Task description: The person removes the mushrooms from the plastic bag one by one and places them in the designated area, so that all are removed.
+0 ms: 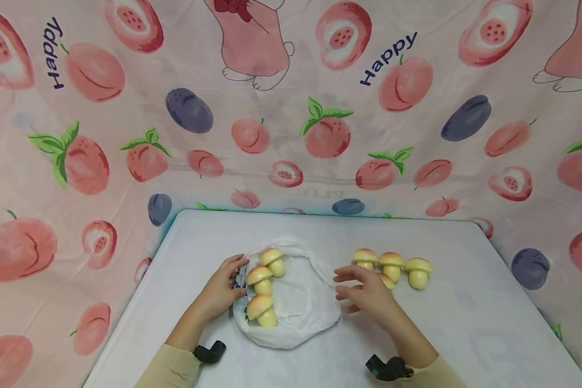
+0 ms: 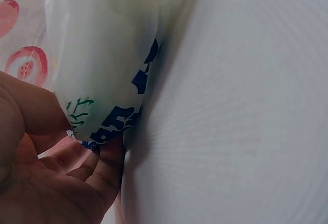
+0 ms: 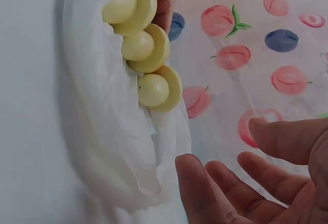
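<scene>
A white plastic bag (image 1: 315, 312) lies on the table with its mouth spread open to a round shape. Three yellow toy mushrooms (image 1: 263, 307) with reddish-tinged caps stand in a row along its left inner side. My left hand (image 1: 221, 286) grips the bag's left side between thumb and fingers; blue and green print (image 2: 118, 119) shows there in the left wrist view. By the bag's right rim is my right hand (image 1: 368, 295), fingers spread apart and holding nothing. Behind that hand, more toy mushrooms (image 1: 418, 273) sit in a cluster, one partly hidden by it.
The white table (image 1: 470, 323) reaches back to a pink fruit-print cloth (image 1: 281, 108) that hangs behind and at both sides. Black wrist devices (image 1: 210, 352) are worn near both sleeve cuffs.
</scene>
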Tool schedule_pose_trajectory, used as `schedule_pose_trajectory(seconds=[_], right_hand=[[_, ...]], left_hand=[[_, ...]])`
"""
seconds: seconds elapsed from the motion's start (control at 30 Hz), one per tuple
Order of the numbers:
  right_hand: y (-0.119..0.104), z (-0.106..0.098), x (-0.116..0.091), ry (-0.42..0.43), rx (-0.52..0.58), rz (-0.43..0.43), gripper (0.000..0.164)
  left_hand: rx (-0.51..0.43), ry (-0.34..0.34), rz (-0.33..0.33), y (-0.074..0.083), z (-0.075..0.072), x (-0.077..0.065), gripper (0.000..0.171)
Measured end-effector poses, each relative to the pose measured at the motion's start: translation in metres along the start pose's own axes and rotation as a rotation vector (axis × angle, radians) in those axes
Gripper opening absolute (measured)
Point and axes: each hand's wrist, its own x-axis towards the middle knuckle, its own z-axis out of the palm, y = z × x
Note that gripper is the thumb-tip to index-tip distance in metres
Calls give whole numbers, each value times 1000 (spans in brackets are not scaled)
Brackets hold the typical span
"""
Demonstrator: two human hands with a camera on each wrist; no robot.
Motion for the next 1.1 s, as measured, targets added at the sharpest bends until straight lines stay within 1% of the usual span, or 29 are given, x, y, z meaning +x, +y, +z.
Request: schedule_pose_trajectory(seconds=[0.3,0.47,0.7,0.9,1.1], right_hand=[[-4,20,5,-52,41,-31,45],[-5,31,8,-76,62,-27,45],[-5,49,15,-115,64,-40,42],[-8,65,18,-155,72,-63,42],[-9,78,22,-186,72,-69,43]], left_hand=[[-4,-3,2,0,0,0,76],[-9,-4,-10,0,1,0,76],[-11,-3,-2,0,0,0,75],[-14,-6,-7,0,0,0,76],[-19,-8,-7,-1,0,0,76]])
